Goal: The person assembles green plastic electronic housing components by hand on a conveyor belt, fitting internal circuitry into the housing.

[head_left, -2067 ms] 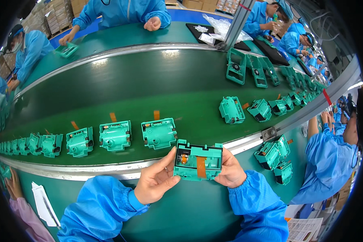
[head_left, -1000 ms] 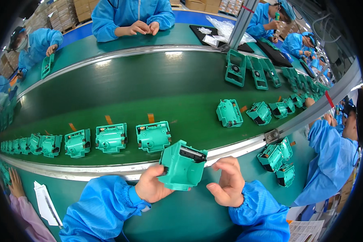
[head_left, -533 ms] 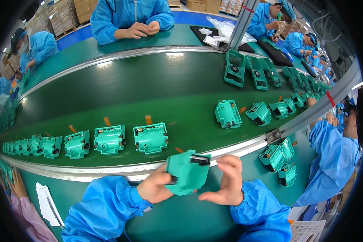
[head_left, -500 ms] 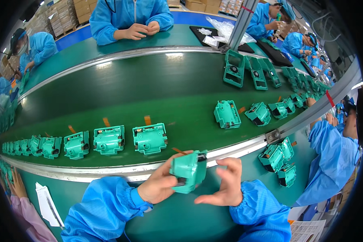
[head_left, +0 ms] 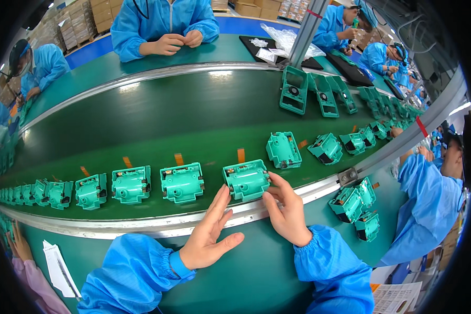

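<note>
Green belt (head_left: 141, 131); open hands (head_left: 248, 217) touching teal housing (head_left: 247, 180), underside perhaps hidden.

A wide dark green conveyor belt (head_left: 157, 120) curves across the scene between bright metal side rails (head_left: 157, 222). Green-topped work tables (head_left: 104, 70) flank it near and far. Ceiling light glares in pale patches on the far rail. A slanted grey metal post (head_left: 304, 29) rises far right of centre. Brown cardboard cartons (head_left: 86, 18) are stacked at far left on a blue floor (head_left: 91, 52).
</note>
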The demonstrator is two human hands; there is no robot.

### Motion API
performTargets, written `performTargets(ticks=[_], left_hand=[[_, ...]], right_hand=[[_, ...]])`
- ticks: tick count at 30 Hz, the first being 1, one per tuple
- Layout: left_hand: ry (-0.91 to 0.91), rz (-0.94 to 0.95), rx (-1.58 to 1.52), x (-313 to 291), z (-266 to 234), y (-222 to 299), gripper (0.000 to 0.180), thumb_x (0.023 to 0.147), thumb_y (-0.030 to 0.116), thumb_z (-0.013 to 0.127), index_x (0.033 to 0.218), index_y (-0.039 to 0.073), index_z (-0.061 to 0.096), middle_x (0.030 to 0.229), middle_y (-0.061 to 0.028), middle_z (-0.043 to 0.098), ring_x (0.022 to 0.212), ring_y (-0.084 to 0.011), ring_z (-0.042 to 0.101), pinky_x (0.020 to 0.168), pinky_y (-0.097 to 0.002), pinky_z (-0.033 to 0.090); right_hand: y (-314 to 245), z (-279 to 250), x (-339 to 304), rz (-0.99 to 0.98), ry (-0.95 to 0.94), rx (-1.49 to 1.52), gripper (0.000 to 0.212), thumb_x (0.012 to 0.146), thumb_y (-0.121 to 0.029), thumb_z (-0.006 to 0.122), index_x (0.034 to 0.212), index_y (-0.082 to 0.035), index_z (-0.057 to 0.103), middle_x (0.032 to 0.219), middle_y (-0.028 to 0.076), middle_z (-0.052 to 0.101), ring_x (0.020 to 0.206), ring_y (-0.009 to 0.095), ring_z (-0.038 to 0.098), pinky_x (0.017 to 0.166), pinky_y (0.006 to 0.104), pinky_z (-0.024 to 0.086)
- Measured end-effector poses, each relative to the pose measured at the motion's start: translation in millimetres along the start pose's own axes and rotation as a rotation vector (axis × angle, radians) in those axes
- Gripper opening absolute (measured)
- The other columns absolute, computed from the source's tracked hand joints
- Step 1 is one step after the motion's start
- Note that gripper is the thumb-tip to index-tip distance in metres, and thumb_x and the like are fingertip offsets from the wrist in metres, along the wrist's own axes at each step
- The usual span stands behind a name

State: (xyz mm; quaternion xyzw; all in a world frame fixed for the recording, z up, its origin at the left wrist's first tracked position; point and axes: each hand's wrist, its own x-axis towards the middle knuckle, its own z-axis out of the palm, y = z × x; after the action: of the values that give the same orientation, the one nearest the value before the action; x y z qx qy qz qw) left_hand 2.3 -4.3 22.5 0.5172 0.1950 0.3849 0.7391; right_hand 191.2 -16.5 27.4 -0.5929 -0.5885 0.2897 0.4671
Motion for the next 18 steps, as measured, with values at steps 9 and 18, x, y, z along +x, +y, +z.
performTargets(ticks=[9,18], left_hand=[[0.047,0.198,0.517,-4,-2,1,0.068,0.077,0.006,0.06,0.134,0.003,0.023,0.141,-0.0111,0.014,0.126,-0.025,0.024,0.099,-0.0402,0.026],[-0.031,0.037,0.44,-3,2,3,0.065,0.08,0.006,0.058,0.134,0.003,0.023,0.137,-0.0132,0.021,0.126,-0.0245,0.028,0.1,-0.0387,0.028]], right_hand=[[0,4,10,-0.108,-0.129,-0.122,0.052,0.079,-0.006,0.055,0.127,0.002,0.034,0.12,0.027,0.042,0.105,0.037,0.049,0.078,0.0359,0.046],[14,-20,28,-0.278,0.068,-0.769,0.044,0.072,-0.012,0.064,0.113,-0.004,0.048,0.084,0.012,0.048,0.076,0.03,0.044,0.068,0.0377,0.038]])
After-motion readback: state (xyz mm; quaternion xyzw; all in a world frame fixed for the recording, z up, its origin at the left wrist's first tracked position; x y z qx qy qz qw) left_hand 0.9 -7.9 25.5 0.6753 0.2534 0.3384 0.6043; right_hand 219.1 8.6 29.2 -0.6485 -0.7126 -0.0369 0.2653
